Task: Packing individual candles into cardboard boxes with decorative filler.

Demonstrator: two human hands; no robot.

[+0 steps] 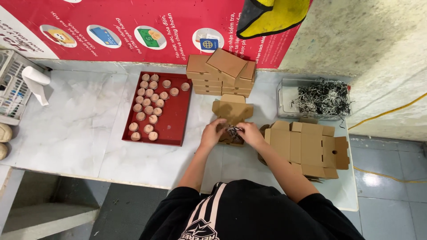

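I see a small open cardboard box (232, 116) in the middle of the white table (80, 133), right in front of the person. Its lid stands up at the back. Inside it sits a little heap of shredded paper (234, 131), dark and pale mixed together.

Both hands are in the box. The left hand (215, 130) is curled at the left side of the box, and its fingers touch the shreds. The right hand (250, 133) is curled at the right side and pinches some of the shreds too. I cannot tell how tight each hand holds, as the fingers hide it.

Just to the right of the box lies a pile of flat cardboard sheets (307, 149), not folded up yet. Behind that pile is a clear tub (284, 95) full of more shredded paper. Behind the open box is a stack of shut cardboard boxes (221, 73), and the top ones sit crooked.

To the left of the box is a red tray (175, 120) with many small round jars (149, 106) on it. Far to the left, a white spray bottle (36, 82) stands near a white basket (11, 89). A red poster (147, 26) hangs on the wall behind the table.
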